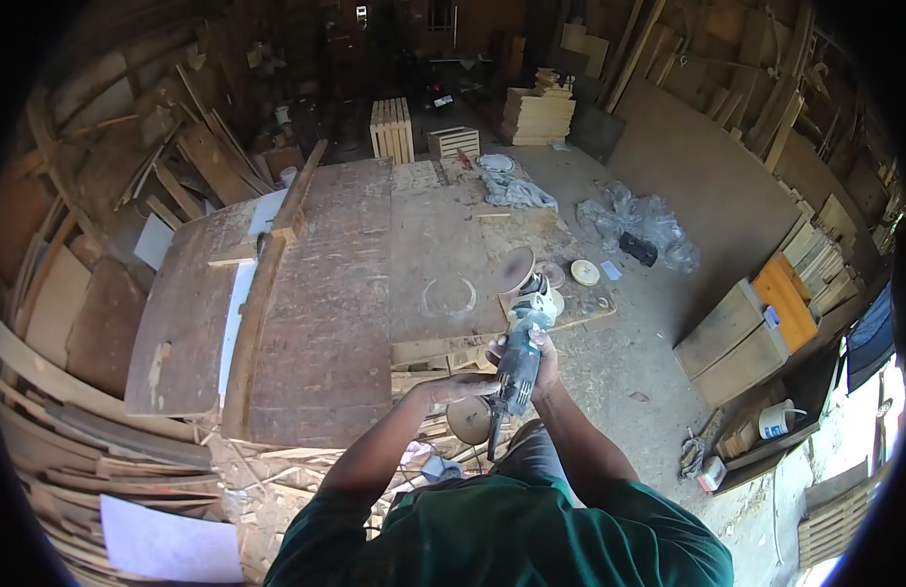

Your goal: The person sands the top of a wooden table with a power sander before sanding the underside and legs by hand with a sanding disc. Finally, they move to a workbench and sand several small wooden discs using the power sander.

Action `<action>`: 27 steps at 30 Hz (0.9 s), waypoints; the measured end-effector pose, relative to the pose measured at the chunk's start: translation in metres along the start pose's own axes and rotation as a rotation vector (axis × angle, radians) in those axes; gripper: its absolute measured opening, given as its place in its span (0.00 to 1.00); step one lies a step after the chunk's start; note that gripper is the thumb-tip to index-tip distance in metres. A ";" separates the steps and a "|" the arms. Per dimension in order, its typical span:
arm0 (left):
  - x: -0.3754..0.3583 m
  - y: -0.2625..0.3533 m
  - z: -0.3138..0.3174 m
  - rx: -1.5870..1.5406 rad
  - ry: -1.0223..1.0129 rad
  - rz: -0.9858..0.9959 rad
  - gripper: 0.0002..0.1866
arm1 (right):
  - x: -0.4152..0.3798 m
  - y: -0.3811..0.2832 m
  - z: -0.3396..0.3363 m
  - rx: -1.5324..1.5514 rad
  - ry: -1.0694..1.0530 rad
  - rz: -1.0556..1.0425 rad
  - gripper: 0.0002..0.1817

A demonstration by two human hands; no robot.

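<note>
An angle grinder (521, 357) with a round disc (515, 270) at its far end is held up over the near right part of the workbench (423, 235). My right hand (545, 364) is wrapped round the right side of its body. My left hand (461, 387) lies against the left side of the grinder, its fingers stretched out toward the body. Several round discs lie on the bench just beyond the tool, among them a pale one (585, 272). Another round disc (471, 421) is below my left hand, near my legs.
A long wooden beam (262, 313) crosses the bench at the left. Crumpled plastic (648, 225) lies on the floor at the right, near a wooden cabinet (731, 347). Stacked boards (538, 115) stand at the back. Scrap wood (130, 479) fills the lower left.
</note>
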State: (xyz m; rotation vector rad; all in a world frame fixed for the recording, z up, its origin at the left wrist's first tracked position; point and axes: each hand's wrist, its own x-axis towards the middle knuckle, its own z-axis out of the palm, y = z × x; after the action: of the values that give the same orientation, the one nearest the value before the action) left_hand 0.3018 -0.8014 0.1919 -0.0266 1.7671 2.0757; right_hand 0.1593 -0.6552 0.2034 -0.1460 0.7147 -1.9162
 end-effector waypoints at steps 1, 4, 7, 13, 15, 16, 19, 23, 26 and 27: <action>-0.004 0.002 -0.002 -0.038 0.030 -0.007 0.38 | 0.020 0.006 -0.013 0.034 -0.049 -0.006 0.30; -0.004 -0.013 -0.016 -0.253 0.080 -0.025 0.36 | 0.052 0.014 -0.010 0.078 -0.181 0.011 0.30; -0.005 -0.025 -0.023 -0.476 0.082 -0.023 0.37 | 0.077 0.022 -0.005 0.123 -0.238 0.115 0.32; 0.012 -0.025 -0.044 -0.252 0.201 -0.006 0.41 | 0.117 0.029 -0.024 -0.029 -0.223 0.269 0.42; 0.022 -0.034 -0.048 -0.224 0.296 0.068 0.39 | 0.130 0.015 -0.030 -0.216 -0.180 0.357 0.40; 0.028 -0.042 -0.055 -0.227 0.316 0.094 0.38 | 0.133 0.009 -0.032 -0.308 -0.153 0.397 0.39; 0.039 -0.040 -0.074 -0.222 0.466 0.077 0.32 | 0.131 0.004 -0.020 -0.844 -0.028 0.240 0.48; 0.067 -0.082 -0.133 -0.585 0.462 -0.072 0.26 | 0.121 0.013 -0.094 -1.130 0.134 -0.017 0.36; 0.071 -0.094 -0.167 -0.871 0.446 -0.094 0.25 | 0.045 0.000 -0.165 -1.243 0.319 -0.040 0.28; 0.074 -0.109 -0.183 -0.804 0.494 -0.150 0.25 | 0.016 0.011 -0.232 -1.246 0.442 -0.016 0.30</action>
State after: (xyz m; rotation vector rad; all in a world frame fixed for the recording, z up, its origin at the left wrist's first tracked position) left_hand 0.2234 -0.9411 0.0336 -0.9285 0.9664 2.6577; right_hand 0.0664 -0.5764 0.0046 -0.4933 2.1246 -1.2549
